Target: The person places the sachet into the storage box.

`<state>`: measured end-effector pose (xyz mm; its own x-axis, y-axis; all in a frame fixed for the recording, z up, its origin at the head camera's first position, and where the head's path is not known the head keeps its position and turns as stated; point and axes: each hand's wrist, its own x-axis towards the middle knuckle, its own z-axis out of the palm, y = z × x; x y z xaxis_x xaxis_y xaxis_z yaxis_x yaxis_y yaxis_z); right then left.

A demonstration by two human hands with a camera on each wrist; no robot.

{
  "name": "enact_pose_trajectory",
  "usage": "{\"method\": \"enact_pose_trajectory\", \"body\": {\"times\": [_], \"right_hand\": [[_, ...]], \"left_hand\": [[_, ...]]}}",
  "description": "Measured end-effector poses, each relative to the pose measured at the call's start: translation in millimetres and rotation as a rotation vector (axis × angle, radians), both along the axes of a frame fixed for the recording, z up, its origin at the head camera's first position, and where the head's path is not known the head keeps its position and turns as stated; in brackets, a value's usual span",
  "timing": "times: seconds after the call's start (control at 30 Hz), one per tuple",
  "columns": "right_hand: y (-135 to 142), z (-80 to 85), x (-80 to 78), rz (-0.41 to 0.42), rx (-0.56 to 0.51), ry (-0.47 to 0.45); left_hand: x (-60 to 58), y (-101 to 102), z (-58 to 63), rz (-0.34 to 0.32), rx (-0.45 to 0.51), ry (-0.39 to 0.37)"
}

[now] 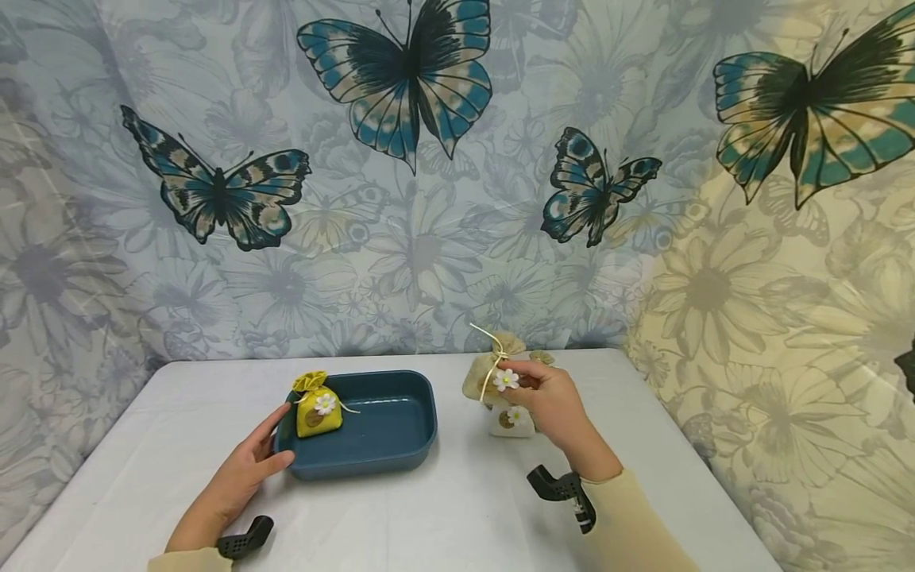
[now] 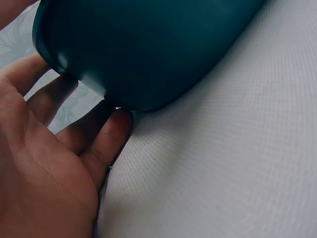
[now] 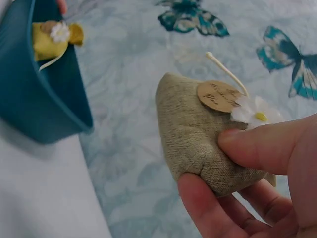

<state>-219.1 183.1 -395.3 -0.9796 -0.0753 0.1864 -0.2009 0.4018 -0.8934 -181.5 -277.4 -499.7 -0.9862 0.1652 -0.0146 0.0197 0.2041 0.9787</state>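
My right hand (image 1: pixel 554 397) pinches a beige linen drawstring sachet (image 3: pixel 188 124) between thumb and fingers. The sachet has a round brown tag (image 3: pixel 216 96), a white flower (image 1: pixel 507 380) and a cream cord, and is held tilted above the table. Just below it stands a whitish sachet (image 1: pixel 509 427) with a similar flower, partly hidden by the held one and the hand. My left hand (image 1: pixel 245 470) rests against the left end of a blue rectangular dish (image 1: pixel 433 417), its fingertips on the outer wall. Inside the dish, at the left, a yellow sachet (image 1: pixel 319 415) leans upright.
The table (image 1: pixel 443 516) has a white cloth. Behind it hangs a curtain (image 1: pixel 429 302) printed with flowers and butterflies. A black wrist camera (image 1: pixel 246 538) is on the left wrist, and another black camera (image 1: pixel 565 488) on the right.
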Motion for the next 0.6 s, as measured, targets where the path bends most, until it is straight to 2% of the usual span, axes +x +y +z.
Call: {"method": "enact_pose_trajectory", "body": {"times": [0.3,0.43,0.6], "right_hand": [[-60.5,27.9,-16.5,0.157,0.029,0.027],[-89.5,28.4,-25.6,0.249,-0.026,-0.007],[-129.7,12.6,-34.0,0.297,-0.057,-0.071]], "left_hand": [[-0.1,0.9,-0.4,0.007,-0.026,0.009],[-0.9,-0.2,-0.9,0.009,-0.029,0.006],[-2.0,0.1,-1.3,0.006,-0.025,0.005]]}}
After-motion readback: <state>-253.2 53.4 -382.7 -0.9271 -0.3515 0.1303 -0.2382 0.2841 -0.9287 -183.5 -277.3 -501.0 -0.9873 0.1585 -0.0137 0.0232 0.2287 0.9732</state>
